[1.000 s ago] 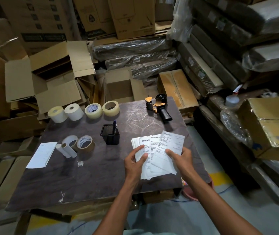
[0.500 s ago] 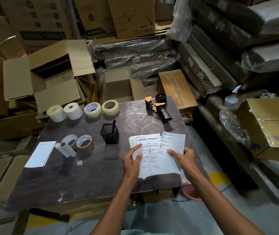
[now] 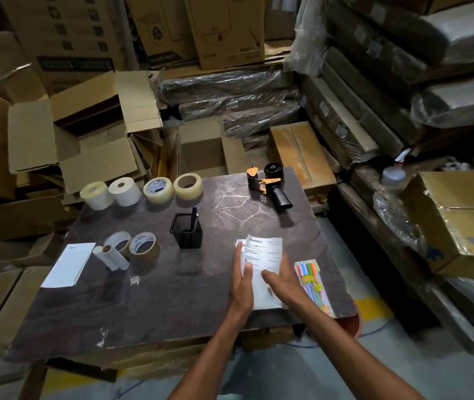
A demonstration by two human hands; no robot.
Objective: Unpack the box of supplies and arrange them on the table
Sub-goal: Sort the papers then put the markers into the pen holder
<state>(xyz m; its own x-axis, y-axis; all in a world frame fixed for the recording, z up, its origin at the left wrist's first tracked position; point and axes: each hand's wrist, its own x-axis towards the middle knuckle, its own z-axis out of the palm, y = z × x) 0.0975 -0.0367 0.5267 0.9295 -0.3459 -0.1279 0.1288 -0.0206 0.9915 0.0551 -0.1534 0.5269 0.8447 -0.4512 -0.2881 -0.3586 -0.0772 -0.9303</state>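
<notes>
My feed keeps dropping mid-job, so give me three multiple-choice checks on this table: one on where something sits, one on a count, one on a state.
1. Where is the pack of coloured pens?
A. Right of the stacked papers, near the table's right edge
B. Inside the black mesh holder
C. Beside the tape dispenser

2. How many rolls stand in the far row?
A. Two
B. Four
C. Six

3. What are the hands doing?
A. Lifting the papers high
B. Both away from the papers
C. Left hand and right hand lie flat on the papers

Answers:
1 A, the pack lies just right of the papers.
2 B, two white and two clear rolls.
3 C, both palms are down on the stack on the table.
</notes>
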